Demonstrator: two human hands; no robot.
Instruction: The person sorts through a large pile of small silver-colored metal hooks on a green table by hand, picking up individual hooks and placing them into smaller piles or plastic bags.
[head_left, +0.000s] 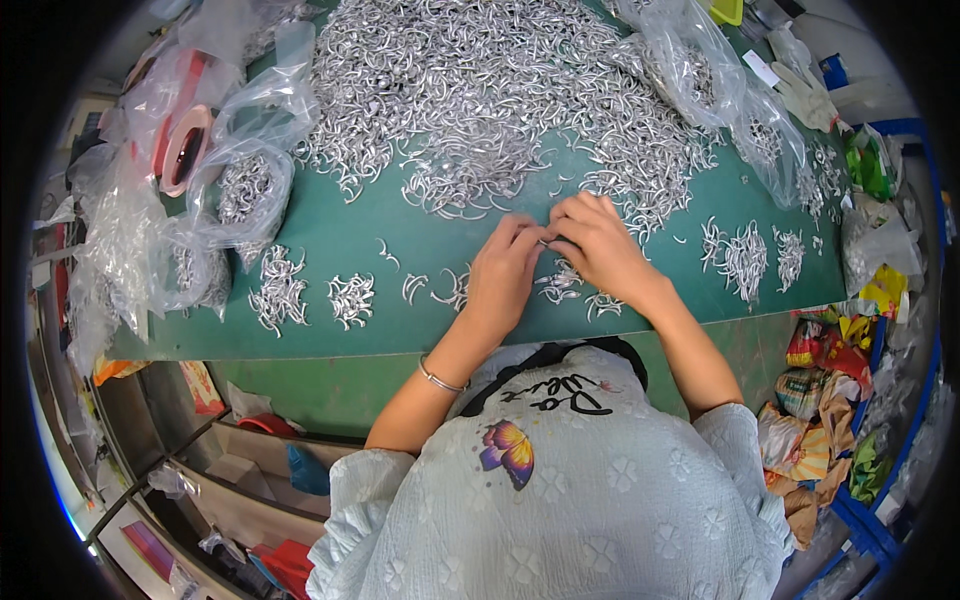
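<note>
Both hands meet over the green table, fingertips pinched close together. My left hand is closed, and so is my right hand; between their fingertips a bit of a small curved silver metal piece shows, mostly hidden by the fingers. A big heap of the same curved metal pieces spreads beyond the hands. Small piles lie beside my wrists, one metal pile at the left and another metal pile under the right hand.
Separate little piles line the near table edge, with more piles at the right. Clear plastic bags of pieces and a pink-rimmed object stand left. Another bag lies far right, near a glove. Shelves sit below left.
</note>
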